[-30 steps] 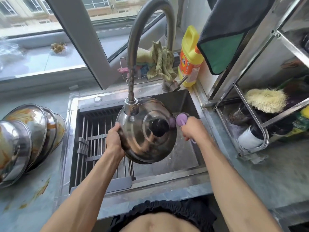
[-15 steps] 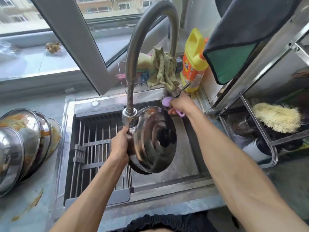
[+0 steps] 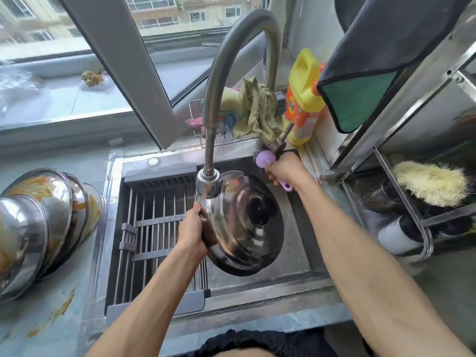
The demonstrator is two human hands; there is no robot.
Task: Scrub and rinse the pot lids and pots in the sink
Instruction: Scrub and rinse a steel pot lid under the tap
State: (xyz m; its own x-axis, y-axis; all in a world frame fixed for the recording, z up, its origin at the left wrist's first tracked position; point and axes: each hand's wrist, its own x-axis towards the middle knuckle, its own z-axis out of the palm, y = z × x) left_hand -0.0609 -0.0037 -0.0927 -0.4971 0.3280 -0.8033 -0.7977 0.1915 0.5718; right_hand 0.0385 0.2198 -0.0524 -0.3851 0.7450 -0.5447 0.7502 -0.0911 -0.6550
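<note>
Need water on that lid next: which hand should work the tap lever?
Right. The right hand, holding the purple scrubber, is already at the tap lever. The left hand grips the pot lid under the spout.

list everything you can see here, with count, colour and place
pot lid: 1, steel, held tilted over the sink under the spout
scrubber: 1, purple handle, by the tap lever
faucet: 1, grey gooseneck, behind the sink
sink: 1, steel, centre
drain rack: 1, grey, left half of the sink
dirty bowls: several, steel, stacked on the left counter
detergent bottle: 1, yellow and orange, back right
rag: 1, olive, wire basket
brush: 1, pale yellow, right shelf
left hand: grips the lid's rim
right hand: grips the scrubber
</note>
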